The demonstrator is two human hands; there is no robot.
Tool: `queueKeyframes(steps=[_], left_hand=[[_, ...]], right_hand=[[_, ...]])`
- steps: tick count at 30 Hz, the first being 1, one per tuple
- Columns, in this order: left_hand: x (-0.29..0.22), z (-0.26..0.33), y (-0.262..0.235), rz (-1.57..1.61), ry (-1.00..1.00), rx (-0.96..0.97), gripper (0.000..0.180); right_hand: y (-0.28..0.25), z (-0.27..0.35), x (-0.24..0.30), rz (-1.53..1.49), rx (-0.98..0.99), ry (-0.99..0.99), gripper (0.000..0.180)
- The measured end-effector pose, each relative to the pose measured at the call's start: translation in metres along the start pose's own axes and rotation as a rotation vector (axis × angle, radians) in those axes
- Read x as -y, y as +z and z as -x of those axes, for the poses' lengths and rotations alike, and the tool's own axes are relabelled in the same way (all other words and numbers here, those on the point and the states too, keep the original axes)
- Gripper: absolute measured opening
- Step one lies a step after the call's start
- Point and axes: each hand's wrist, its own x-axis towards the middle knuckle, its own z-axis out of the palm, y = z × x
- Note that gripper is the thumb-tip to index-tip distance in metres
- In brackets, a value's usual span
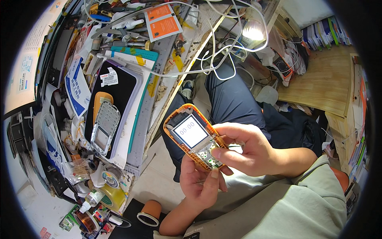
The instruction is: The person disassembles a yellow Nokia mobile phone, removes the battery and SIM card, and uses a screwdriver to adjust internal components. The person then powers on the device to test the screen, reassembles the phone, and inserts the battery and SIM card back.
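Observation:
An orange-cased mobile phone with its front off is held over my lap. Its screen is lit with dark digits, and the keypad circuit board below it lies bare. My left hand grips the phone's bottom end from beneath, thumb on the lower edge. From the right, my right hand holds the phone's side, fingers partly hidden behind it. Its thumb rests on the bare board. On the bench lie a grey phone front cover with a window frame and an orange, rounded cover piece.
The cluttered bench runs along my left, with a black tablet-like slab, a spray bottle and a copper wire spool. White cables hang near a glowing lamp. An orange cup-like container sits below.

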Motion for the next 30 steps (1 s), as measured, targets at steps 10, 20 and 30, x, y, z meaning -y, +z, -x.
queueKeyframes(steps=[10,20,30], left_hand=[[0.0017,0.0016,-0.0004,-0.003,0.002,0.016,0.048],[0.0004,0.0006,0.0011,-0.044,0.037,0.012,0.045],[-0.0007,0.0014,0.002,-0.017,-0.005,0.009,0.047]], right_hand=[[0.0028,0.0038,0.0094,-0.107,-0.053,0.195,0.035],[0.002,0.0058,0.0084,-0.13,-0.044,0.185,0.038],[0.0019,0.0064,0.0014,-0.134,-0.011,0.091,0.042]])
